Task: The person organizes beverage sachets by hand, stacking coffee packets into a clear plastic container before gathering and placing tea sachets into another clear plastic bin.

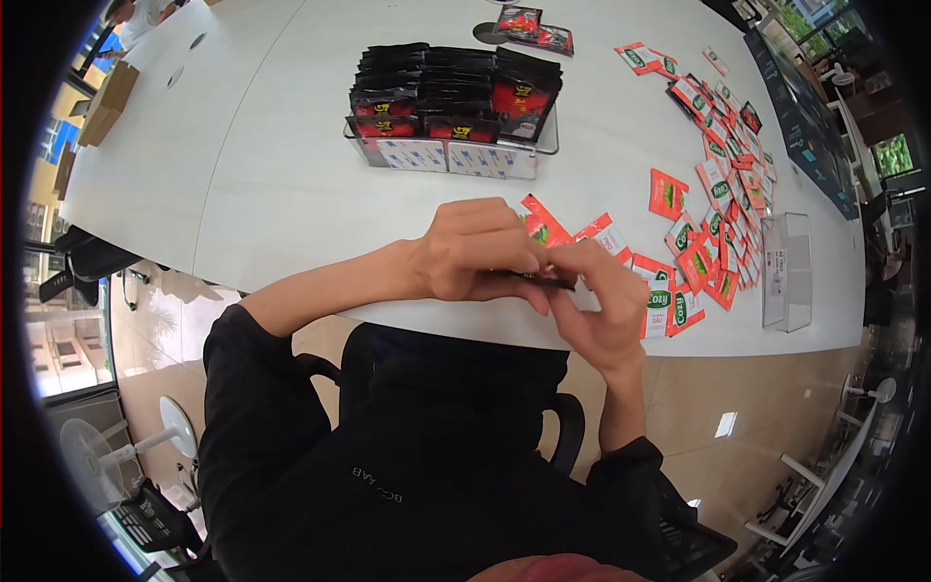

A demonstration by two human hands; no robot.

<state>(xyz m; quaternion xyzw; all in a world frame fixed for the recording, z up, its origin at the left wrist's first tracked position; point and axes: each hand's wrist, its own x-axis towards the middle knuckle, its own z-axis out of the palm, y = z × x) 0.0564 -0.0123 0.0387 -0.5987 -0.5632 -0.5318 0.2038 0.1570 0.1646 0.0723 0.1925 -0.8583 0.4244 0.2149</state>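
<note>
While pinching a thin dark packet (545, 280) in the head view, working just by the near edge of the white table (291, 165). With the left hand (480, 247), clamping on one part by curled fingers and thumb; with the right hand (603, 296), clamping on the other end, exact hold of the hidden fingertips impossible to tell. Farther in, see black packets (456, 82) standing close together in a clear holder (368, 151); near the right hand, see red-and-white packets (659, 296) lying loose. By pulling unevenly, could tear the dark packet and spill from it. By loosening the pinch, could drop it toward the floor (737, 403). By swinging the right hand outward, could push loose packets over the edge.
</note>
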